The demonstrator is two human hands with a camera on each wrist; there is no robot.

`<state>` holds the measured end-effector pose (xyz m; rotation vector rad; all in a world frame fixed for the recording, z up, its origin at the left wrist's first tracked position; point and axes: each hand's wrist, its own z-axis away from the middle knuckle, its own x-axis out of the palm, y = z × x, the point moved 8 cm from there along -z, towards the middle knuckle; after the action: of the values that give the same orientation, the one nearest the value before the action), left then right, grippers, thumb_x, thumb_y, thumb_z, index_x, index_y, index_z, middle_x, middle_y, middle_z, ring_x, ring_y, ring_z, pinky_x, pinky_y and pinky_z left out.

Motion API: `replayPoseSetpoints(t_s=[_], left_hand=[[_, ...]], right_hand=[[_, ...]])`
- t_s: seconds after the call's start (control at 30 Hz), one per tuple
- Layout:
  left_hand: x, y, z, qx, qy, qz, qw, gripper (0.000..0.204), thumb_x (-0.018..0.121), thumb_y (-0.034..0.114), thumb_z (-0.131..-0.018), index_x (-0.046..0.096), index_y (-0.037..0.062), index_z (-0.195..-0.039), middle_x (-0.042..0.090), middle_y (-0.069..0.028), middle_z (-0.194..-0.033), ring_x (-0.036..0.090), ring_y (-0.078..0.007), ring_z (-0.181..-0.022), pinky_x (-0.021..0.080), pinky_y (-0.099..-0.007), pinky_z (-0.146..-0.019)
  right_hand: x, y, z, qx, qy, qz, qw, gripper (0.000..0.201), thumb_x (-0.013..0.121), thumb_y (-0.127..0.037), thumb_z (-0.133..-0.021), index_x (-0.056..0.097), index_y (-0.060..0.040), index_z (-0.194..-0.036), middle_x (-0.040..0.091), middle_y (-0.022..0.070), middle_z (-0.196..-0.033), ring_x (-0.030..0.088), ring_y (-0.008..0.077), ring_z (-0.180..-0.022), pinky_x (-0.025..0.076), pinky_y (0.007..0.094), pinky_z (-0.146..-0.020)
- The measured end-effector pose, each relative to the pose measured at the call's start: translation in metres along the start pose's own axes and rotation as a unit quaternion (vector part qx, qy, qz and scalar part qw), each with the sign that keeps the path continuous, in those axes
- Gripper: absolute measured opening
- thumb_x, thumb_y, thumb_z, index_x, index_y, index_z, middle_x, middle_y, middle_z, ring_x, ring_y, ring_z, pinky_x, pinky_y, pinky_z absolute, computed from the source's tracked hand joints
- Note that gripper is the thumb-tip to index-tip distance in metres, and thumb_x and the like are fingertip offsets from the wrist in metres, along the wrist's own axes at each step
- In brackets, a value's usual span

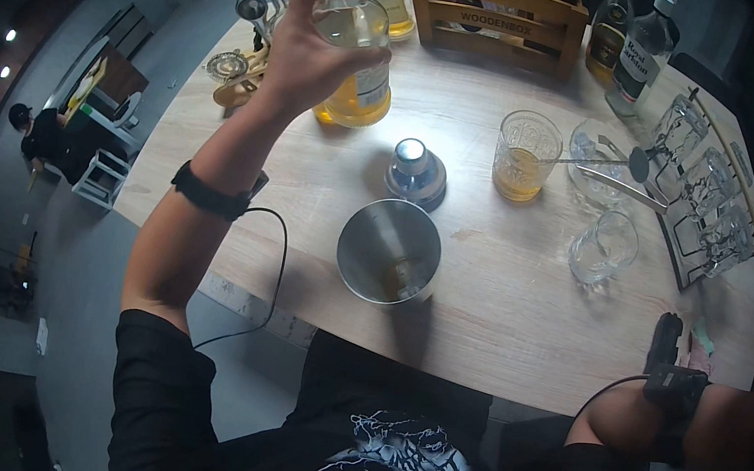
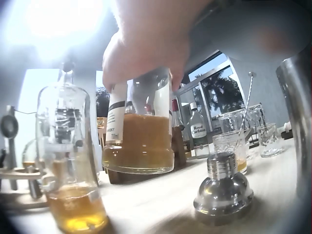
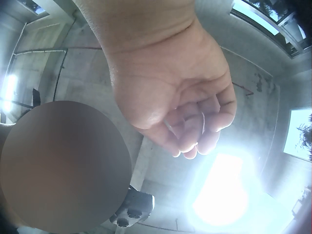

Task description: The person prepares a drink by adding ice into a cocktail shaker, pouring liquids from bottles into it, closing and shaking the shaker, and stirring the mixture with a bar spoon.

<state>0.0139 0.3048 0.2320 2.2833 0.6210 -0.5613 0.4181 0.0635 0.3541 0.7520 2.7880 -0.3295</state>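
Note:
My left hand (image 1: 312, 60) grips a whisky bottle (image 2: 146, 141) from above, fingers and thumb around its upper part. Amber liquid fills the lower portion, and a pale label shows on its side. Beside it in the left wrist view stands another clear bottle (image 2: 75, 195) holding a little amber liquid. Nearer my body, an open metal shaker tin (image 1: 389, 253) stands on the table, with the capped shaker top (image 1: 415, 172) just behind it. My right hand (image 3: 175, 97) is away from the table things, palm visible, fingers loosely curled around nothing.
On the wooden table (image 1: 306, 184), a patterned glass (image 1: 520, 172) holds amber liquid. An empty tumbler (image 1: 604, 249) and a rack of glasses (image 1: 702, 200) stand at right. Behind are a wooden crate (image 1: 497, 24) and a Royal Carlton bottle (image 1: 641, 60). Bar tools (image 1: 239, 78) are at left.

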Motion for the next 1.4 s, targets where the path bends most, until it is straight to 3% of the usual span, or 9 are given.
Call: replayPoseSetpoints(t_s=[0.4,0.73,0.8,0.83,0.87,0.9,1.0,1.27,1.4], left_hand=[[0.068,-0.053,-0.02,-0.09,-0.023,0.076,0.993,0.103,0.092,0.013,-0.068,0.031,0.0055,-0.151,0.053,-0.0195,-0.137,0.053,-0.0325,-0.131,0.049,-0.0457,-0.112],[0.092,-0.085,-0.017,-0.106,-0.014,0.081,0.991,0.109,0.094,0.025,-0.061,0.034,0.0029,-0.15,0.057,-0.0201,-0.133,0.056,-0.0321,-0.126,0.046,-0.042,-0.109],[0.093,-0.085,-0.016,-0.103,-0.011,0.076,0.992,0.109,0.094,0.025,-0.061,0.034,0.0031,-0.15,0.056,-0.0207,-0.134,0.056,-0.0326,-0.127,0.046,-0.0421,-0.108],[0.093,-0.084,-0.016,-0.099,-0.009,0.072,0.993,0.109,0.094,0.025,-0.061,0.034,0.0033,-0.15,0.056,-0.0213,-0.134,0.056,-0.0332,-0.127,0.047,-0.0422,-0.108],[0.093,-0.083,-0.016,-0.098,-0.009,0.072,0.992,0.109,0.094,0.025,-0.061,0.034,0.0033,-0.15,0.056,-0.0213,-0.134,0.056,-0.0332,-0.127,0.047,-0.0422,-0.108],[0.094,-0.083,-0.017,-0.101,-0.01,0.079,0.992,0.109,0.094,0.025,-0.062,0.033,0.0042,-0.15,0.055,-0.0218,-0.135,0.055,-0.0338,-0.128,0.047,-0.0427,-0.108],[0.097,-0.083,-0.016,-0.106,-0.013,0.096,0.99,0.11,0.094,0.023,-0.063,0.032,0.0063,-0.151,0.054,-0.023,-0.137,0.055,-0.0345,-0.129,0.049,-0.0433,-0.107],[0.096,-0.089,-0.013,-0.137,-0.033,0.066,0.988,0.114,0.096,0.026,-0.065,0.025,0.0078,-0.153,0.052,-0.0253,-0.138,0.055,-0.0368,-0.131,0.05,-0.0442,-0.107],[0.082,-0.075,0.0,-0.175,-0.015,0.01,0.984,0.112,0.089,0.047,-0.075,0.021,0.0,-0.151,0.046,-0.0293,-0.138,0.051,-0.0405,-0.131,0.048,-0.0433,-0.107]], right_hand=[[0.008,0.006,-0.003,-0.006,-0.083,-0.006,0.996,0.027,0.062,-0.017,-0.103,0.065,0.009,-0.099,0.071,0.0188,-0.092,0.061,0.0146,-0.055,0.045,0.0181,-0.05],[0.02,0.0,-0.006,0.037,-0.042,0.045,0.997,0.03,0.061,-0.022,-0.104,0.064,0.0077,-0.102,0.069,0.0178,-0.097,0.063,0.0139,-0.059,0.046,0.0156,-0.05],[0.069,-0.038,-0.005,-0.212,-0.248,0.292,0.899,0.03,0.06,-0.022,-0.105,0.064,0.0067,-0.103,0.068,0.0167,-0.098,0.065,0.0136,-0.06,0.047,0.0151,-0.051],[0.066,-0.034,0.0,-0.212,-0.249,0.293,0.899,0.03,0.06,-0.022,-0.105,0.064,0.0067,-0.103,0.068,0.0167,-0.098,0.065,0.0136,-0.06,0.047,0.0151,-0.051],[0.04,-0.015,-0.002,-0.081,-0.151,0.178,0.969,0.03,0.06,-0.023,-0.105,0.064,0.0066,-0.103,0.068,0.0165,-0.098,0.065,0.0136,-0.061,0.047,0.0151,-0.051],[0.014,0.009,0.001,0.053,-0.047,0.055,0.996,0.03,0.06,-0.023,-0.105,0.064,0.0065,-0.102,0.068,0.0164,-0.098,0.065,0.0136,-0.061,0.047,0.0151,-0.051],[0.005,0.015,0.007,-0.005,-0.064,0.015,0.998,0.03,0.06,-0.023,-0.105,0.064,0.007,-0.102,0.069,0.0166,-0.096,0.064,0.0135,-0.059,0.047,0.0158,-0.05],[0.012,0.01,0.004,0.016,-0.064,0.015,0.998,0.028,0.06,-0.02,-0.105,0.063,0.0079,-0.1,0.07,0.0183,-0.087,0.061,0.0126,-0.055,0.044,0.0173,-0.048],[0.015,0.005,0.006,0.017,-0.053,-0.033,0.998,0.029,0.06,-0.02,-0.105,0.062,0.0081,-0.099,0.069,0.0198,-0.085,0.057,0.0125,-0.052,0.04,0.0177,-0.048]])
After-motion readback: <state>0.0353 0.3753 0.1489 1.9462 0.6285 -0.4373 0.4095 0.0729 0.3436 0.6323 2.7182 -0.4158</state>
